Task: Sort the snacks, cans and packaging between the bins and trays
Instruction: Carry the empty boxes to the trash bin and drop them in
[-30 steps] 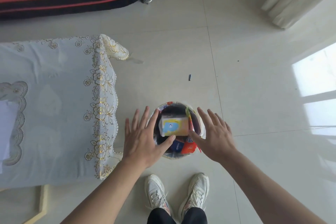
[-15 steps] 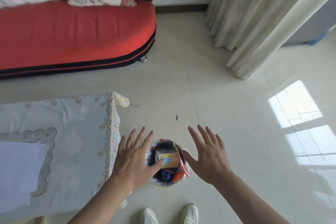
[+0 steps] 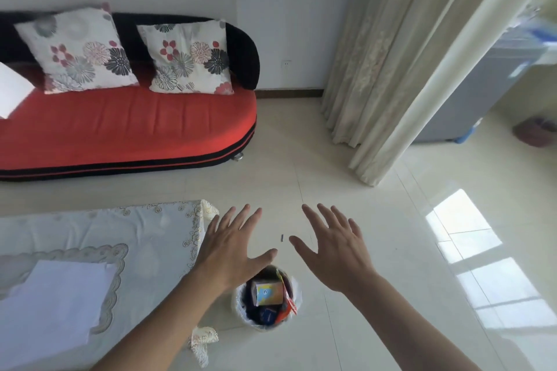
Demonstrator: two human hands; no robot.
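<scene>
Snack packets [image 3: 268,294] filled the small bin [image 3: 239,306] on the floor [image 3: 376,220], at 3 o'clock of the cloth-covered bench [image 3: 120,229]. My left hand [image 3: 232,250] hung at the bin's 11 o'clock, my right hand [image 3: 334,253] at 1 o'clock, both spread wide, empty.

Red sofa [image 3: 126,126] — floral cushions [image 3: 190,57] — gold-embroidered white tablecloth [image 3: 144,232].

Bright daylight falls from the right, leaving glaring window patches on the glossy floor [image 3: 470,238]. Wide-angle distortion bends the curtain [image 3: 391,69] and wall; the top right corner looks smeared, perhaps by motion.
</scene>
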